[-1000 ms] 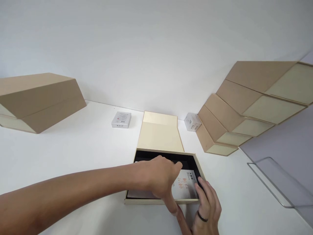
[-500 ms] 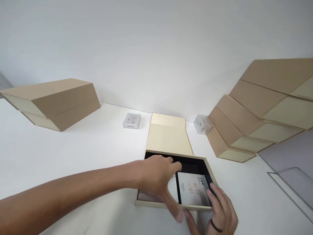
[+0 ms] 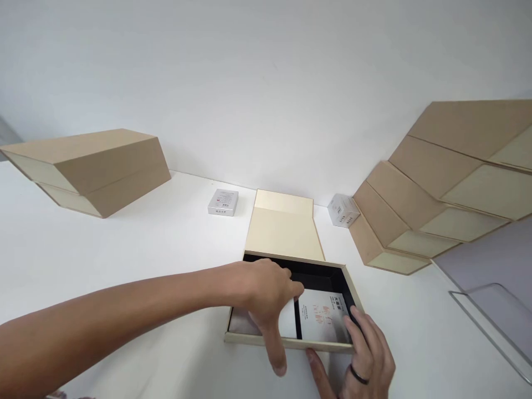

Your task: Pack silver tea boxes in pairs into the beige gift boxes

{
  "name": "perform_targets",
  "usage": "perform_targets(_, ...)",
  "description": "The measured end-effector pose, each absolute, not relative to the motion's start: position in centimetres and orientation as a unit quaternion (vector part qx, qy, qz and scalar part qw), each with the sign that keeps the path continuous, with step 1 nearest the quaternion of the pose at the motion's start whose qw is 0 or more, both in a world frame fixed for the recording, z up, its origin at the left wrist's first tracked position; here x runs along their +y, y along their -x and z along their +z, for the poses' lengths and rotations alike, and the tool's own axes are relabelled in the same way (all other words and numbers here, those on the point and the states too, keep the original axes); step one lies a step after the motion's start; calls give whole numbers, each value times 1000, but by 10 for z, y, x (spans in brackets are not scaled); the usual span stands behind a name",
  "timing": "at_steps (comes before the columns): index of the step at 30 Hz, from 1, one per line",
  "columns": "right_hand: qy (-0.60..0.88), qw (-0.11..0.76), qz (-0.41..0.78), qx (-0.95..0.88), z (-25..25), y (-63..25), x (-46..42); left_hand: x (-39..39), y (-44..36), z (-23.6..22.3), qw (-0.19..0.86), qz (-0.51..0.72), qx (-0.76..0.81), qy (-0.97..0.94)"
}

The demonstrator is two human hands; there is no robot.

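An open cream gift box (image 3: 286, 344) with a black inside lies on the white table, its lid (image 3: 286, 230) folded flat behind it. Two white printed cartons sit side by side in it: the right carton (image 3: 324, 316) shows its lettering, while the left carton (image 3: 287, 320) is mostly covered by my left hand (image 3: 268, 293). That hand spreads over the carton, thumb stretched past the front wall, other fingertips partly hidden inside. My right hand (image 3: 366, 354), a dark ring on one finger, grips the box's front right corner, thumb at the front wall and fingers over the rim.
A small silver-white carton (image 3: 223, 202) lies left of the lid, and another small carton (image 3: 343, 210) stands to its right. Stacked tan boxes (image 3: 415, 188) rise at the right, and more tan boxes (image 3: 103, 172) stand at the left. A wire frame (image 3: 490, 332) is at the right edge.
My left thumb has swung left, away from the right hand, and the left hand now sits more over the left carton. My right hand keeps its hold at the corner.
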State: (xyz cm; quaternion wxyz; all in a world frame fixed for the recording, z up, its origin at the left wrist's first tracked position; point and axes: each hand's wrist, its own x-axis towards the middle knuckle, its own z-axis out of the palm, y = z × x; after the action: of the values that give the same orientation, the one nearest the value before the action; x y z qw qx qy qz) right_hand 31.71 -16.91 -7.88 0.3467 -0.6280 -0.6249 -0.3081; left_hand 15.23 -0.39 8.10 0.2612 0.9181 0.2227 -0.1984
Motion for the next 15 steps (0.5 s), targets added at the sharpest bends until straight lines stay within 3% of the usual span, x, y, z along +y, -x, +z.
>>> perform_targets(4, 636, 363, -298, -612, -77, -312, -169, 18, -120, 80, 399, 70, 305, -862)
perform_targets(7, 636, 367, -301, -609, -79, -310, -168, 66, -95, 64, 276, 280, 523, -756)
perform_targets(9, 635, 376, -309, -599, -81, -311, -165, 102, -84, 44, 170, 298, 638, -689)
perform_targets(15, 601, 414, -347, -589, -78, -313, -153, 147, -80, -8, 125, 277, 676, -671)
